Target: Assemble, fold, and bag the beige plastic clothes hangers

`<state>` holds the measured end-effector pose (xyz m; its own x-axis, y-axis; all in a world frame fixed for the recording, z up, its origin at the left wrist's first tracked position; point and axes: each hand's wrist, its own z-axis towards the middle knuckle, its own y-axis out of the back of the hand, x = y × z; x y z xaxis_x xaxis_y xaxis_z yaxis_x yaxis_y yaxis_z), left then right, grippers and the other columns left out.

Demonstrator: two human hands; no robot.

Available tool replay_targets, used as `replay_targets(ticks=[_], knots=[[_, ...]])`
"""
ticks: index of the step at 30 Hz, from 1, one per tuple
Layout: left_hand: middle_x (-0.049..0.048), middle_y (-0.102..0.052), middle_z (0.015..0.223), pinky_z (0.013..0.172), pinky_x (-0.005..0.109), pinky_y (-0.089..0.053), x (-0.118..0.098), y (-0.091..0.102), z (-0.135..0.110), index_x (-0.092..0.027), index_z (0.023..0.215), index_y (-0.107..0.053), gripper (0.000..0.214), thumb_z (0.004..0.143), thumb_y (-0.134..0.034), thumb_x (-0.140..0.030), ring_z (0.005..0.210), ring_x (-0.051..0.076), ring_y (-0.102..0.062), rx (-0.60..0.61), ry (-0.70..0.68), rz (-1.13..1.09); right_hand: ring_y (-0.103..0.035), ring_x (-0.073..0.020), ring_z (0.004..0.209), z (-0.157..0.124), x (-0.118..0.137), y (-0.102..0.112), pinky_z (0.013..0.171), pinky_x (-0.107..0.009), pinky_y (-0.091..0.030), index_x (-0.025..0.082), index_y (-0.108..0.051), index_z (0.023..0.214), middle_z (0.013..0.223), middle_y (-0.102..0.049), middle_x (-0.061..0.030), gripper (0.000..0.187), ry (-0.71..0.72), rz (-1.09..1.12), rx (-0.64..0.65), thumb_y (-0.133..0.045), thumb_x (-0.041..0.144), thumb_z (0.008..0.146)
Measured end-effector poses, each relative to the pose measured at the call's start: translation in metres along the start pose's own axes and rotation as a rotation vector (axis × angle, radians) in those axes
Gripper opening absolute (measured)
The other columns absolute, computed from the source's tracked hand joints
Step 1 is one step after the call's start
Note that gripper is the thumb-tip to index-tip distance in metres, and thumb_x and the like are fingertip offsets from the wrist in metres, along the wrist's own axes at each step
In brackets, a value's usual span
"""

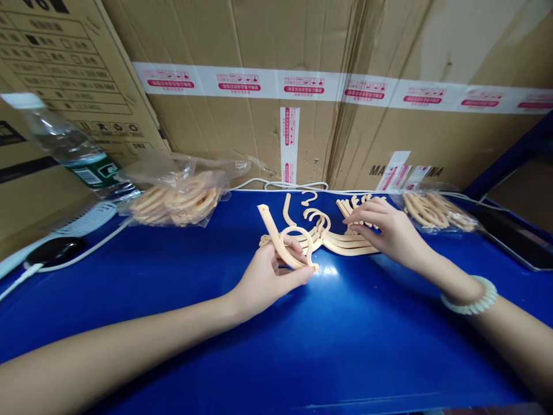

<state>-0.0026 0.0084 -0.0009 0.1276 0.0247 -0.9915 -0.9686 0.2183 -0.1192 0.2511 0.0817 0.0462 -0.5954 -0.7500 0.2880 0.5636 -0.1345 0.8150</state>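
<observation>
My left hand [270, 274] is closed around a peach plastic hanger piece [276, 237], made of a straight arm joined at the bottom to a curved loop. Behind it lie several stacked peach hangers [349, 245] with their hooks upward. My right hand [384, 227] reaches over a cluster of loose hanger parts [344, 208], fingers stretched and slightly apart, with nothing visible in them; whether the fingertips touch the parts I cannot tell. A loose hanger arm [288, 210] and a small hook [309, 198] rest behind the stack.
On the blue table [337, 351], clear bags of peach parts sit at left [185, 199] and right [436, 210]. A water bottle [73, 150], a black oval device [56, 251], white cables [93, 256] and a dark tablet-like device [514, 236] are around. Cardboard boxes [242, 40] stand behind.
</observation>
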Motion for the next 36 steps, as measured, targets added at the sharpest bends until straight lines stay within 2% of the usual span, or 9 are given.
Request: replay_targets(ticks=[4, 10, 21, 30, 36], knots=[[-0.0008, -0.066, 0.078, 0.066, 0.028, -0.059, 0.0, 0.0, 0.0, -0.018, 0.087, -0.052, 0.036, 0.068, -0.082, -0.021, 0.069, 0.015, -0.07, 0.013, -0.016, 0.006, -0.058, -0.0276, 0.098, -0.001, -0.029, -0.002, 0.088, -0.046, -0.047, 0.021, -0.076, 0.097, 0.103, -0.07, -0.0117, 0.024, 0.089, -0.2, 0.15, -0.052, 0.023, 0.096], [-0.0007, -0.066, 0.079, 0.066, 0.026, -0.058, -0.001, 0.0, 0.0, -0.018, 0.088, -0.052, 0.036, 0.068, -0.082, -0.021, 0.068, 0.014, -0.07, 0.016, -0.002, 0.004, -0.056, -0.0268, 0.096, -0.004, -0.045, -0.011, 0.085, -0.044, -0.047, 0.02, -0.079, 0.092, 0.104, -0.069, -0.0127, 0.029, 0.139, -0.239, 0.217, -0.05, 0.023, 0.098], [-0.0008, -0.065, 0.08, 0.066, 0.026, -0.058, -0.002, -0.001, 0.0, -0.017, 0.087, -0.052, 0.036, 0.068, -0.082, -0.021, 0.068, 0.013, -0.069, 0.014, 0.0, 0.0, -0.057, -0.0268, 0.098, 0.0, -0.044, -0.002, 0.083, -0.041, -0.046, 0.02, -0.079, 0.095, 0.107, -0.07, -0.0114, 0.027, 0.166, -0.332, 0.298, -0.052, 0.022, 0.098], [-0.0017, -0.065, 0.079, 0.066, 0.024, -0.058, -0.001, -0.001, 0.001, -0.017, 0.089, -0.052, 0.038, 0.068, -0.082, -0.024, 0.067, 0.012, -0.068, 0.006, 0.023, 0.006, -0.057, -0.0277, 0.099, -0.003, -0.046, -0.011, 0.08, -0.039, -0.044, 0.02, -0.078, 0.098, 0.108, -0.071, -0.0099, 0.025, 0.215, -0.471, 0.224, -0.056, 0.01, 0.092], [-0.0023, -0.064, 0.08, 0.066, 0.023, -0.058, -0.002, -0.002, 0.001, -0.016, 0.088, -0.052, 0.038, 0.068, -0.083, -0.023, 0.067, 0.011, -0.068, -0.002, 0.025, -0.008, -0.057, -0.0279, 0.1, -0.003, -0.049, -0.011, 0.085, -0.04, -0.046, 0.019, -0.077, 0.099, 0.105, -0.071, -0.0104, 0.023, 0.254, -0.394, 0.269, -0.054, 0.017, 0.097]])
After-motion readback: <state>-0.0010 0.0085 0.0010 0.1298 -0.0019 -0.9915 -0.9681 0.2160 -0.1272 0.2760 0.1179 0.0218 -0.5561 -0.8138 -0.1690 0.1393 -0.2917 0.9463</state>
